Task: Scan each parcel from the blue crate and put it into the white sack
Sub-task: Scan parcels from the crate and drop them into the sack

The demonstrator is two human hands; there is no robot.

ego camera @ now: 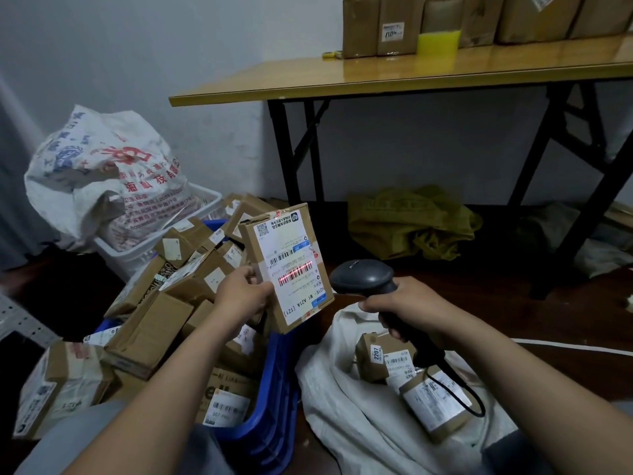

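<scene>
- Head view: my left hand [239, 296] pinches the cardboard parcel [291, 265] by its left edge, thumb on the label face and fingers behind. The parcel is held up above the blue crate [274, 389], at nine o'clock from the scanner.
- My right hand [407, 303] is wrapped round the handle of the barcode scanner [363, 279], whose head points toward ten o'clock at the label.
- The red scan line [295, 274] lies across the lower barcode. To do this well, I judge I should hold the parcel steady, square the label to the scanner head and keep my thumb off the bars.
- The white sack [342, 406] lies open at five o'clock from the parcel, below the scanner, with a few labelled parcels [373, 358] already inside.
- The scanner's black cable [474, 394] loops over those parcels and could snag one going in.
- The crate is heaped with boxes, some spilling past it at eight o'clock.
- Around: a printed sack [102, 180] in a white basket [205, 200] at ten o'clock, a folding table [376, 77] with cartons [397, 25] at one o'clock, and a yellow-green bag [411, 224] under it.
</scene>
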